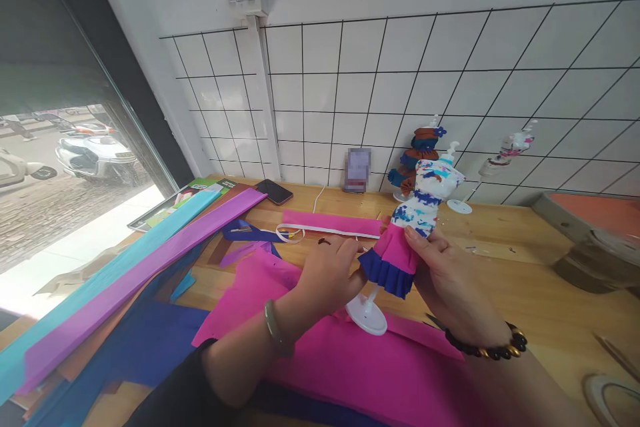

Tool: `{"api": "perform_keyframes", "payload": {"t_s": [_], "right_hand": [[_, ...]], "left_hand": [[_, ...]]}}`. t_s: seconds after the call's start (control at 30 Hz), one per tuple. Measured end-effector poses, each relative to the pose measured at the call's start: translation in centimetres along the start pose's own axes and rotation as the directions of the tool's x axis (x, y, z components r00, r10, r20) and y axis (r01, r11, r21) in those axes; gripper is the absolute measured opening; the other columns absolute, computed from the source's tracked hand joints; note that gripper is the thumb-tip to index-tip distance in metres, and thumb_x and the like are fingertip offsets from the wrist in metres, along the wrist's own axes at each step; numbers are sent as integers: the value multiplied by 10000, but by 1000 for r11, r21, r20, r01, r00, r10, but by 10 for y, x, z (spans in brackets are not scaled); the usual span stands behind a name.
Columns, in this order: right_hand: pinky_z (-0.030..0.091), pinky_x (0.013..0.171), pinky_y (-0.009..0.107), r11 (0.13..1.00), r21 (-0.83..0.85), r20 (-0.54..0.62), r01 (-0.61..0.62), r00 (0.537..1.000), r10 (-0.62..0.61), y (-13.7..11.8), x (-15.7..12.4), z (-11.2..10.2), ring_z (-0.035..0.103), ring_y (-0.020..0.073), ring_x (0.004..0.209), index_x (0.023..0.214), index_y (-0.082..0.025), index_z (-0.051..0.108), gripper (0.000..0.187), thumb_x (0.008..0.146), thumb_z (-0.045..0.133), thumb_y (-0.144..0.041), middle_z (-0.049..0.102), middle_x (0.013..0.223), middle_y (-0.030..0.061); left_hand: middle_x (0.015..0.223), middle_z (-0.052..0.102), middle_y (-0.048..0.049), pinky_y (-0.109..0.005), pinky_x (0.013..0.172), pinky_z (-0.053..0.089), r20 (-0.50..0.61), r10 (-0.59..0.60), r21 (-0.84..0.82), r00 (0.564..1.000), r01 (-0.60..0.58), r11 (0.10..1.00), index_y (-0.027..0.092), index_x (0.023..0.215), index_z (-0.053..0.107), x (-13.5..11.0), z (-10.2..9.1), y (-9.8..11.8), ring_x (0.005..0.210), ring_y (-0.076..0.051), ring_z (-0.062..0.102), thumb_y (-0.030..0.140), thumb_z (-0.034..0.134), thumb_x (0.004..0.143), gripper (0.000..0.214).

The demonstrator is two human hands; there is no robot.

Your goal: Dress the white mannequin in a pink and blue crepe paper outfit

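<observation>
A small mannequin doll (pixel 423 203) on a white stand (pixel 367 315) wears a white splattered top, a pink paper skirt and a dark blue pleated hem. My right hand (pixel 447 273) grips it at the waist, fingers wrapped round the pink skirt, tilting it to the left. My left hand (pixel 327 273) is closed at the blue pleated hem (pixel 387 275), pinching its left edge. Both hands hover over a large pink crepe sheet (pixel 350 360) on the wooden table (pixel 525 280).
Long turquoise and purple paper rolls (pixel 125 273) lie at left, blue paper (pixel 150 340) beneath. A phone (pixel 274 191), a folded pink strip (pixel 333 222) and white ribbon sit behind. Two more dressed mannequins (pixel 420 153) stand by the wire-grid wall. A tape roll (pixel 613 400) is at bottom right.
</observation>
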State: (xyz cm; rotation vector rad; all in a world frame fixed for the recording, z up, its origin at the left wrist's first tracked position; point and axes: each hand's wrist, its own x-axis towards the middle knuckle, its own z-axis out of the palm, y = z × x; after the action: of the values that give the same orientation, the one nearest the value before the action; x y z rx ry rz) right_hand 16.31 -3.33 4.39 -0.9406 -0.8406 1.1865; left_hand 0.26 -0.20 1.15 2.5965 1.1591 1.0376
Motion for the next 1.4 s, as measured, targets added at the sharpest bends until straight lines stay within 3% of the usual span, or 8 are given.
{"api": "perform_keyframes", "payload": {"t_s": [0.1,0.27,0.43,0.57,0.7,0.87,1.2,1.4], "right_hand": [[510,705,189,1000,21,0,0,1000,0,1,-1,1,606,109,803,908,-265,656,197,732,708,-337,667,914,-18],[505,645,180,1000,15,-6,5,1000,-5,3,-2,2,593,101,736,896,-263,661,190,727,713,-334,664,875,-26],[504,674,199,1000,-12,-9,-1,1000,1,2,-3,2,607,112,768,910,-284,661,210,720,718,-353,675,905,-33],[509,694,203,1000,-14,0,2,1000,-2,1,-3,2,609,112,773,900,-276,661,190,736,703,-363,674,895,-25],[512,708,194,1000,6,7,-16,1000,16,1,-2,3,613,110,806,925,-280,662,218,729,711,-358,673,908,-26],[508,730,191,999,14,18,-29,999,28,2,-2,4,613,107,812,932,-269,660,225,730,711,-352,678,919,-20],[509,738,211,1000,11,10,-29,1000,28,3,-2,4,618,113,805,914,-274,656,210,728,710,-357,681,931,-25],[518,714,241,998,-61,-26,13,1000,-15,1,0,1,623,128,774,877,-278,660,213,707,723,-389,681,882,-27]], "left_hand": [[722,625,-35,-334,639,409,34,119,213,992,-124,969,161,832,571,-2,1,-1,701,-194,587,217,477,780,121],[673,594,-40,-344,611,382,71,204,371,976,-216,903,163,747,560,-3,2,-3,626,-193,546,201,460,776,111],[676,607,-49,-349,630,385,85,196,340,977,-213,916,160,779,581,-3,3,-4,640,-197,559,198,457,775,130],[749,654,-65,-341,619,401,-16,169,295,986,-156,942,132,1018,581,-3,3,-4,693,-206,595,243,459,793,279],[848,676,-104,-354,636,412,-138,270,357,953,-206,911,56,1238,454,-5,0,-3,756,-223,608,242,428,811,467],[794,662,-93,-366,694,397,-125,375,392,919,-302,869,46,1234,474,-8,-1,-1,723,-207,596,239,421,827,454],[760,645,-119,-370,667,405,-11,303,407,953,-272,872,12,1264,446,-8,5,-3,708,-226,598,234,391,834,487],[748,653,-125,-360,626,422,48,172,368,984,-177,913,27,1291,435,-5,9,-2,653,-232,605,380,423,839,574]]}}
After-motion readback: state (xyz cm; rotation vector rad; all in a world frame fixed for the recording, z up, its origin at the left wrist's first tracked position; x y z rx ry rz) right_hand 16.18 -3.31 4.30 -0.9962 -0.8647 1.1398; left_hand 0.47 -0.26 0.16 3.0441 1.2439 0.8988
